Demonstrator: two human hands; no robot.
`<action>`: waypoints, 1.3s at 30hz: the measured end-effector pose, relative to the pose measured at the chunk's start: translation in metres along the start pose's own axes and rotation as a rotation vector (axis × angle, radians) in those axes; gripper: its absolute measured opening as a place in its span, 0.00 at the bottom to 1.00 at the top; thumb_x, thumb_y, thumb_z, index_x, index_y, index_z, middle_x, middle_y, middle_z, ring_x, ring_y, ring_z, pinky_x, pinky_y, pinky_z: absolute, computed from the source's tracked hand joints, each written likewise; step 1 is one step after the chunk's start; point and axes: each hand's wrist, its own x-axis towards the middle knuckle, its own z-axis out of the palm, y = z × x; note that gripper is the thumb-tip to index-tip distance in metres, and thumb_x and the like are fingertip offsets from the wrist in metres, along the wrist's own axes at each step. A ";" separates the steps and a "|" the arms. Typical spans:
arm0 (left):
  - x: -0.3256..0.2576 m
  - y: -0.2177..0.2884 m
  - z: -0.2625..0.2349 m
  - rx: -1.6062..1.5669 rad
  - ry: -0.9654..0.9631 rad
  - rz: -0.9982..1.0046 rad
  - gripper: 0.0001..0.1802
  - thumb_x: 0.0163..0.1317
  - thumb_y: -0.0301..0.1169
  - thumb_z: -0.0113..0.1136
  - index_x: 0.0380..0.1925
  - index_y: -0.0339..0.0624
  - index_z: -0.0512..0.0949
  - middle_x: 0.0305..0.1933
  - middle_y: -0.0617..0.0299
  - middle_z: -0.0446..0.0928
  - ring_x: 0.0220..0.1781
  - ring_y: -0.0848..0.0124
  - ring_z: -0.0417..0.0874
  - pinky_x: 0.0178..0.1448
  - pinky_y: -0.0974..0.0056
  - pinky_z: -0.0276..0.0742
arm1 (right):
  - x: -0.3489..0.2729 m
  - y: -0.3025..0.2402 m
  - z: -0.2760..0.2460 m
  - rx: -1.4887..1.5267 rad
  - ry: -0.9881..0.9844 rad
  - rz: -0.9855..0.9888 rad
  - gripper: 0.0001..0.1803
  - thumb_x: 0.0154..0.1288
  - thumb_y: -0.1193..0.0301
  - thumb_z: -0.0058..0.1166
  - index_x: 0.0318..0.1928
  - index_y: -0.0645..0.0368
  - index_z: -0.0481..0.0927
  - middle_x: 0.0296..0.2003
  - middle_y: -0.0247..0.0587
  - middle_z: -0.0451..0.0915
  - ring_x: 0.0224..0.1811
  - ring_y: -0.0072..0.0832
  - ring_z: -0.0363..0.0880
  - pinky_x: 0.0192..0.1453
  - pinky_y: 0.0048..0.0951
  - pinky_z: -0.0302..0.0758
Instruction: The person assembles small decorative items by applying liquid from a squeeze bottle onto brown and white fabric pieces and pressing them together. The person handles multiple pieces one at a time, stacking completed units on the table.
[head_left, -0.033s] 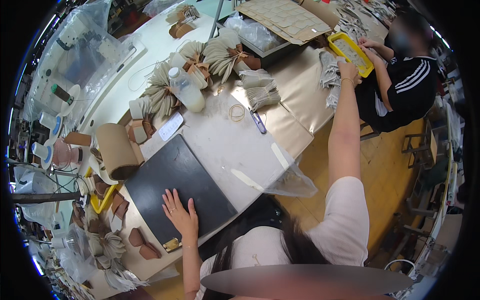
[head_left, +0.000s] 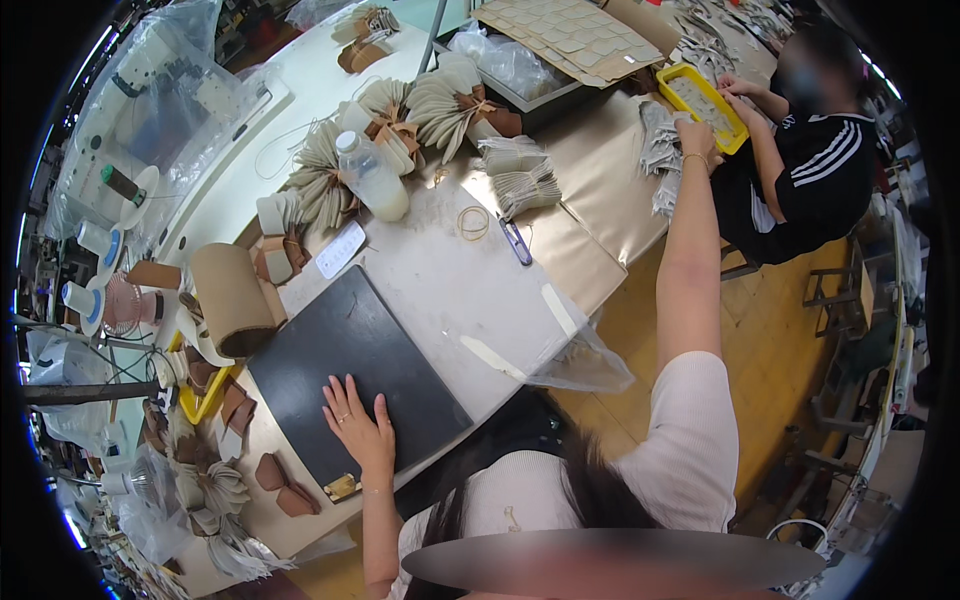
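My left hand (head_left: pixel 358 428) lies flat with spread fingers on a black board (head_left: pixel 340 350) at the table's front edge. It holds nothing. My right arm stretches far out to the right. There my right hand (head_left: pixel 700 146) is bent closed at the near left side of a yellow tray (head_left: pixel 735 140), beside bundles of grey pieces (head_left: pixel 660 145). Its fingertips are partly hidden, and what they grip does not show. Across from me a person's hands (head_left: pixel 738 92) are at the tray's far side. Small pale pieces (head_left: pixel 702 103) lie in the tray.
Around the board are a cardboard tube (head_left: pixel 228 300), a white card (head_left: pixel 341 250), a plastic bottle (head_left: pixel 375 180), thread snips (head_left: pixel 516 242) and rubber bands (head_left: pixel 473 225). Fanned bundles (head_left: pixel 450 110) line the back. A plastic-covered sewing machine (head_left: pixel 140 110) stands left. A person (head_left: pixel 820 170) sits at right.
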 end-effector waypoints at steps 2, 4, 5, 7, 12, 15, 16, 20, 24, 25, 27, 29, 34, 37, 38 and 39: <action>0.000 -0.001 0.001 0.034 0.003 0.012 0.32 0.71 0.43 0.52 0.70 0.40 0.62 0.77 0.49 0.56 0.80 0.52 0.52 0.79 0.46 0.44 | 0.018 0.003 0.014 0.099 0.038 0.016 0.40 0.52 0.42 0.60 0.59 0.58 0.78 0.59 0.54 0.77 0.62 0.48 0.76 0.66 0.60 0.61; -0.001 -0.001 0.002 0.008 0.013 -0.004 0.32 0.71 0.43 0.52 0.70 0.40 0.63 0.77 0.49 0.56 0.80 0.52 0.52 0.79 0.46 0.44 | 0.033 0.008 0.019 0.149 0.122 0.022 0.40 0.49 0.45 0.63 0.58 0.59 0.78 0.57 0.55 0.79 0.60 0.49 0.78 0.64 0.60 0.64; 0.000 0.000 0.002 0.004 0.017 -0.004 0.32 0.71 0.43 0.52 0.70 0.40 0.63 0.77 0.49 0.56 0.80 0.51 0.52 0.79 0.46 0.44 | 0.037 0.011 0.016 0.267 0.165 0.001 0.37 0.49 0.48 0.64 0.56 0.60 0.79 0.56 0.53 0.80 0.58 0.46 0.79 0.62 0.55 0.67; 0.002 0.002 0.000 -0.057 0.026 -0.019 0.31 0.70 0.40 0.55 0.69 0.39 0.63 0.77 0.48 0.57 0.79 0.50 0.52 0.79 0.47 0.45 | 0.037 0.016 0.001 0.451 0.198 0.004 0.31 0.51 0.53 0.67 0.51 0.62 0.79 0.53 0.49 0.81 0.55 0.41 0.81 0.57 0.47 0.73; 0.010 0.024 -0.006 -0.540 0.105 -0.015 0.34 0.65 0.33 0.63 0.69 0.38 0.63 0.75 0.46 0.59 0.79 0.52 0.54 0.78 0.50 0.50 | -0.038 0.025 -0.064 1.466 -0.152 -0.167 0.15 0.59 0.74 0.65 0.43 0.59 0.73 0.44 0.39 0.81 0.43 0.22 0.79 0.47 0.24 0.76; 0.020 0.063 -0.003 -1.011 -0.035 -0.006 0.39 0.62 0.35 0.67 0.70 0.37 0.61 0.76 0.50 0.57 0.78 0.54 0.56 0.78 0.51 0.51 | -0.139 0.043 -0.096 1.665 -0.400 -0.332 0.16 0.60 0.78 0.65 0.44 0.59 0.72 0.42 0.38 0.80 0.40 0.20 0.79 0.47 0.23 0.77; 0.025 0.079 -0.001 -1.188 -0.115 -0.025 0.42 0.61 0.39 0.68 0.70 0.36 0.60 0.77 0.51 0.56 0.78 0.55 0.56 0.78 0.52 0.50 | -0.175 0.046 -0.105 1.674 -0.516 -0.418 0.17 0.60 0.78 0.65 0.45 0.60 0.71 0.42 0.38 0.80 0.40 0.20 0.80 0.47 0.24 0.78; 0.049 0.130 -0.005 -1.821 -0.501 0.008 0.54 0.56 0.52 0.71 0.73 0.36 0.53 0.78 0.50 0.52 0.79 0.55 0.52 0.80 0.49 0.47 | -0.315 0.037 -0.124 1.140 -1.174 -0.564 0.20 0.55 0.73 0.71 0.45 0.58 0.75 0.41 0.32 0.78 0.44 0.21 0.80 0.52 0.26 0.77; 0.056 0.143 -0.013 -2.028 -0.592 -0.280 0.43 0.59 0.46 0.69 0.67 0.33 0.61 0.75 0.46 0.56 0.76 0.49 0.60 0.76 0.46 0.60 | -0.383 0.018 -0.109 0.840 -1.436 -1.011 0.20 0.53 0.72 0.71 0.45 0.59 0.78 0.40 0.33 0.81 0.47 0.23 0.77 0.58 0.29 0.72; 0.055 0.136 -0.015 -1.943 -0.566 -0.280 0.35 0.61 0.42 0.67 0.60 0.31 0.66 0.70 0.43 0.64 0.67 0.46 0.73 0.68 0.46 0.73 | -0.369 0.013 -0.102 0.789 -1.345 -1.113 0.19 0.53 0.72 0.71 0.46 0.58 0.79 0.40 0.33 0.82 0.46 0.23 0.78 0.58 0.28 0.73; 0.049 0.112 -0.015 -1.849 -0.585 -0.318 0.33 0.61 0.43 0.66 0.58 0.31 0.68 0.66 0.42 0.68 0.59 0.48 0.79 0.63 0.46 0.78 | -0.314 0.004 -0.084 0.550 -0.899 -1.143 0.17 0.55 0.75 0.66 0.47 0.52 0.81 0.37 0.34 0.85 0.42 0.26 0.81 0.54 0.27 0.75; 0.038 0.080 -0.012 -1.858 -0.558 -0.355 0.33 0.62 0.47 0.65 0.56 0.31 0.69 0.61 0.40 0.72 0.51 0.50 0.84 0.56 0.47 0.83 | -0.218 -0.023 -0.053 0.323 -0.307 -0.979 0.12 0.64 0.63 0.60 0.45 0.53 0.83 0.37 0.42 0.84 0.42 0.36 0.83 0.49 0.37 0.78; 0.025 -0.002 0.005 -2.260 -0.578 -0.185 0.35 0.66 0.61 0.52 0.48 0.35 0.72 0.55 0.40 0.75 0.41 0.54 0.86 0.46 0.52 0.87 | -0.035 -0.038 0.003 -0.462 0.006 -0.478 0.44 0.62 0.30 0.43 0.57 0.56 0.81 0.62 0.50 0.74 0.64 0.52 0.73 0.62 0.64 0.68; 0.025 -0.014 0.021 -2.694 -0.505 -0.251 0.34 0.67 0.62 0.50 0.42 0.36 0.73 0.52 0.42 0.76 0.43 0.54 0.85 0.45 0.51 0.86 | -0.019 -0.029 0.022 -0.546 -0.064 -0.319 0.43 0.60 0.30 0.47 0.61 0.51 0.79 0.67 0.50 0.69 0.69 0.53 0.68 0.68 0.68 0.59; 0.027 -0.015 0.024 -2.717 -0.505 -0.307 0.35 0.67 0.63 0.49 0.41 0.36 0.73 0.52 0.42 0.76 0.46 0.54 0.84 0.47 0.51 0.85 | -0.021 -0.027 0.025 -0.584 -0.102 -0.295 0.42 0.59 0.32 0.50 0.62 0.49 0.78 0.69 0.50 0.68 0.70 0.53 0.66 0.69 0.70 0.56; 0.027 -0.015 0.025 -2.638 -0.505 -0.293 0.35 0.66 0.63 0.50 0.42 0.36 0.73 0.52 0.42 0.75 0.47 0.54 0.84 0.48 0.50 0.85 | -0.023 -0.026 0.029 -0.585 -0.115 -0.308 0.40 0.57 0.35 0.55 0.62 0.49 0.78 0.69 0.50 0.68 0.70 0.52 0.67 0.70 0.70 0.55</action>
